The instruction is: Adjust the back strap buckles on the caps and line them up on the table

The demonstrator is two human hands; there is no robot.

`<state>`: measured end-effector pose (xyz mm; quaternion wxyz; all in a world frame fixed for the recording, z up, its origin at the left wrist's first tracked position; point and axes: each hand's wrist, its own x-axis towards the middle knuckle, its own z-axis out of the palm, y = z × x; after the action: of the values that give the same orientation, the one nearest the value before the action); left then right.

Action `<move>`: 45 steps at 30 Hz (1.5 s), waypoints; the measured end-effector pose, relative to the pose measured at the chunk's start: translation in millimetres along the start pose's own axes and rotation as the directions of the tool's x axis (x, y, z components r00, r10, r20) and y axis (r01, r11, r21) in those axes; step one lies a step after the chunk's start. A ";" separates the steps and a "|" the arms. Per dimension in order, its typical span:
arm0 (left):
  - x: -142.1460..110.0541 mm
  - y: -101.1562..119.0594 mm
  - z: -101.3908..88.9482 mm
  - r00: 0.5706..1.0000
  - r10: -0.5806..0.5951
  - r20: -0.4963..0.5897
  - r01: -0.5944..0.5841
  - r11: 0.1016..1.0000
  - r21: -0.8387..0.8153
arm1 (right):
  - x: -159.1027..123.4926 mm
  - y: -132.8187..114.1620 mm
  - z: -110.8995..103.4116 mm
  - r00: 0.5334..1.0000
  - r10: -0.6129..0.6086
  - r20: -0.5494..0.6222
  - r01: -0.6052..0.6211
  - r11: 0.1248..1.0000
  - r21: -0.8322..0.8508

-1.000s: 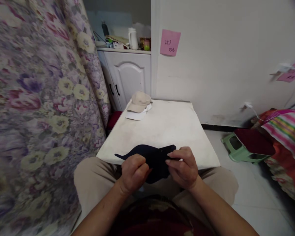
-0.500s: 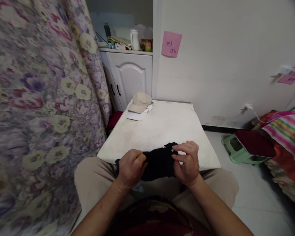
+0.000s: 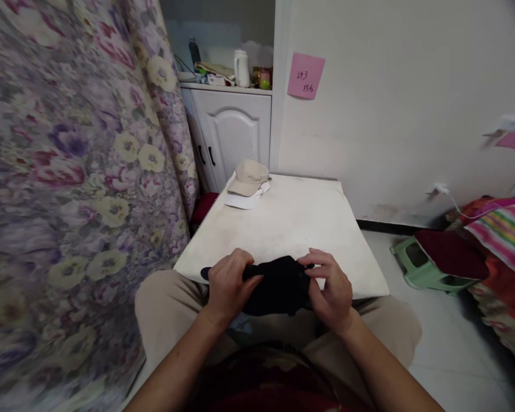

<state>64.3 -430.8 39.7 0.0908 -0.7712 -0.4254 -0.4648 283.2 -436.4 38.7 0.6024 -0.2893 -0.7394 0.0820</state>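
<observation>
A black cloth item, apparently a soft cap (image 3: 278, 284), is stretched between my hands above the near edge of the white table (image 3: 300, 214). My left hand (image 3: 229, 286) is closed around its left part, thumb lying along the top, and a rounded dark end pokes out beyond the fingers. At the other end, my right hand (image 3: 331, 289) pinches the cap's edge between thumb and fingers. Folds and dark colour hide its details. A beige cap (image 3: 249, 176) rests on a white cap (image 3: 241, 201) at the table's far left corner.
A floral curtain (image 3: 90, 200) hangs close on the left. Behind the table stand a white cabinet (image 3: 240, 126) and a wall with a pink note (image 3: 306, 75). To the right, a green stool (image 3: 429, 269) with a dark red top sits beside a bed with striped cloth (image 3: 506, 232).
My left thumb has moved up onto the cap's face. The small shiny spot near my right fingertips no longer shows, and that end is turned or folded differently. The view has shifted slightly.
</observation>
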 end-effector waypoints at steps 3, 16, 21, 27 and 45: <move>7.4 6.6 -1.0 0.960 -0.120 0.254 0.168 0.970 -0.176 | 8.1 -0.7 0.7 0.928 0.360 0.100 -0.371 0.918 0.141; 17.9 21.5 1.5 0.491 -0.323 0.809 0.869 0.117 -0.481 | 17.8 6.6 0.4 0.503 0.681 0.532 -0.844 0.252 0.474; 19.3 23.4 5.7 0.445 -0.339 0.829 0.885 0.022 -0.466 | 20.1 7.5 1.8 0.516 0.648 0.559 -0.851 0.317 0.418; 17.5 23.2 9.7 0.423 -0.369 0.828 0.892 0.009 -0.452 | 22.7 9.1 3.3 0.538 0.641 0.547 -0.843 0.404 0.356; 14.7 23.6 10.1 0.473 -0.361 0.804 0.881 0.176 -0.440 | 22.2 9.9 6.7 0.503 0.585 0.637 -0.860 0.415 0.297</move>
<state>91.2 -431.6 51.9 -0.6184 -0.5382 -0.4438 -0.3618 277.8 -415.1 51.0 0.3747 -0.3607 -0.5807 0.6263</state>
